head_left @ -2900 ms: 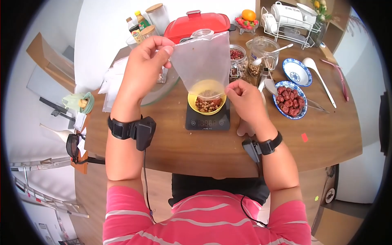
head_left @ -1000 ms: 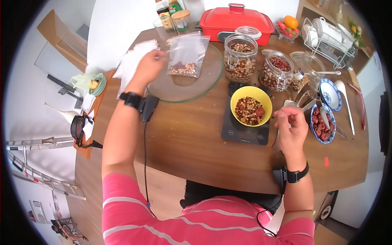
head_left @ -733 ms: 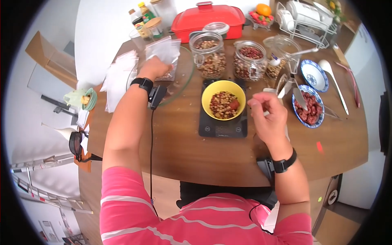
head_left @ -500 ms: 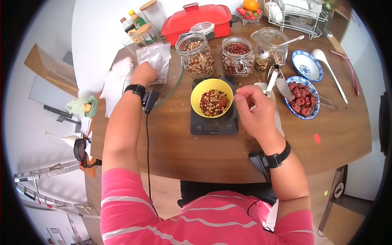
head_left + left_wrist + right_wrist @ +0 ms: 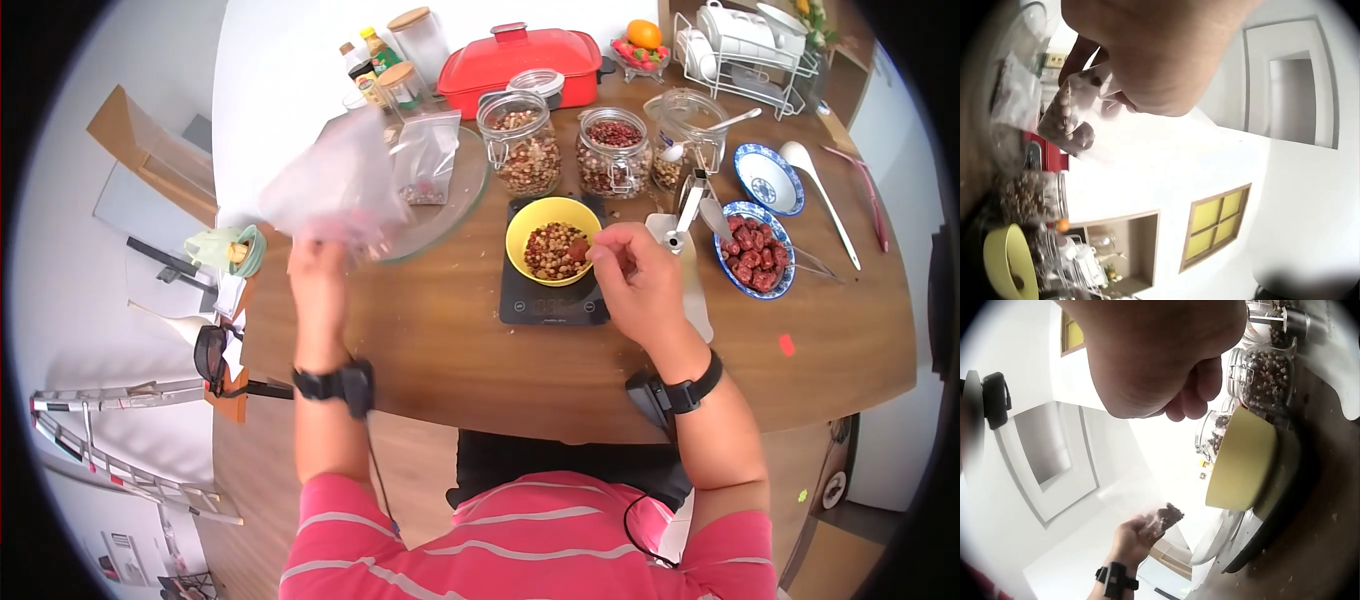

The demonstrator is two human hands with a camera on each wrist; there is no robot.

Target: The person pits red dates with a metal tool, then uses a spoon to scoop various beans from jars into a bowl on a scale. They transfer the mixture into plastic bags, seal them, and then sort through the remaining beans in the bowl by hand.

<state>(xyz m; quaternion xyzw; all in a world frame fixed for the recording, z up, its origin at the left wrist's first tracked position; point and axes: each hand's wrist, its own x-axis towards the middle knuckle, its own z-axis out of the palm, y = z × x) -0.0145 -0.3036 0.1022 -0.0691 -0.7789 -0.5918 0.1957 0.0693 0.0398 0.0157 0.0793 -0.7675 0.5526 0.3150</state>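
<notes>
My left hand (image 5: 325, 275) grips a clear plastic bag (image 5: 335, 190), blurred, raised over the table's left side. Mixed beans and a dark reddish lump show inside this bag (image 5: 1066, 119) in the left wrist view. Another filled bag (image 5: 428, 165) stays on the round glass plate (image 5: 468, 205). A yellow bowl (image 5: 517, 262) of mixed beans with one red date sits on a black digital scale (image 5: 550, 308). Beside the bowl's right rim, my right hand (image 5: 640, 280) hovers with fingers loosely curled and nothing visible in them; its fingers (image 5: 1194, 400) appear above the bowl in the right wrist view.
Glass jars of beans (image 5: 522, 150) stand behind the scale, before a red cooker (image 5: 515, 70). To the right are a blue-patterned bowl of red dates (image 5: 755, 255), another patterned bowl (image 5: 768, 180), a white spoon (image 5: 825, 210) and a dish rack (image 5: 745, 65).
Both hands held up a clear bag over the bowl earlier. Then my left hand reached to the glass plate, took a filled bag and lifted it leftward. My right hand stayed beside the bowl.
</notes>
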